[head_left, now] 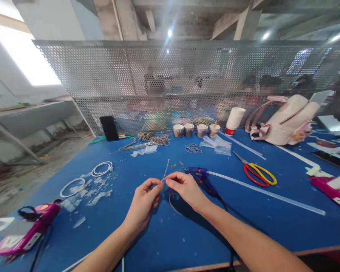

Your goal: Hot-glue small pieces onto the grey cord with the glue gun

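Pinching the thin grey strand [167, 168] with both hands, I have its tip pointing to one o'clock above the blue desk [151, 245]. My left hand [145, 201] has thumb and forefinger closed on it, other fingers curled; my right hand [187, 188] nips it alongside, fingertips together. Should either pinch slacken, the twist could loosen. Swinging toward two o'clock might knock my right knuckles against the glue gun [203, 176], a burn if it's hot.
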Tool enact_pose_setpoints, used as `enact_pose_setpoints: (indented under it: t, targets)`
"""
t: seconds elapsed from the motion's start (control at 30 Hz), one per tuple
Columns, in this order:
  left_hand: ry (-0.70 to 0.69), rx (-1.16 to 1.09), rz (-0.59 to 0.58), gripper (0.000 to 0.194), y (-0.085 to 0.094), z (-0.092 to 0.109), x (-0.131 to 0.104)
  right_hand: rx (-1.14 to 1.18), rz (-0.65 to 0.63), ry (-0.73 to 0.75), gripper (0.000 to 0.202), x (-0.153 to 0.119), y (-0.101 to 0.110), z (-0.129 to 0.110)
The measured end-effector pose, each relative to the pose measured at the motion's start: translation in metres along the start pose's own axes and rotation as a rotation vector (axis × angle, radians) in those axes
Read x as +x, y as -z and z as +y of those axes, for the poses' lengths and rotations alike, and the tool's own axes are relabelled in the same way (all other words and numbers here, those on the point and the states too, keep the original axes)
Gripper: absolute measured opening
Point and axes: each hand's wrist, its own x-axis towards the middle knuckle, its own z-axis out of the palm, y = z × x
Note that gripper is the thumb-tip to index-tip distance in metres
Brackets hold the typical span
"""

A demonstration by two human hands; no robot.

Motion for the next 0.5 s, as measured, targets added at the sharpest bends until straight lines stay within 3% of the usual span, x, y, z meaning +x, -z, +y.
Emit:
enact_pose_setpoints:
  t: [0.37, 0.5]
  targets:
    - [-0.466, 0.374, 0.129, 0.013, -0.0007, -0.0058, 0.0016, 0.034, 0.004, -0.055, 0.017, -0.0047, -0.0106, 0.0065]
    - [-0.545, 0.455, 0.121, 0.009, 0.0013, -0.0073, 0.0001, -0.018, 0.005, -0.062, 0.015, -0.0055, -0.0091, 0.0056]
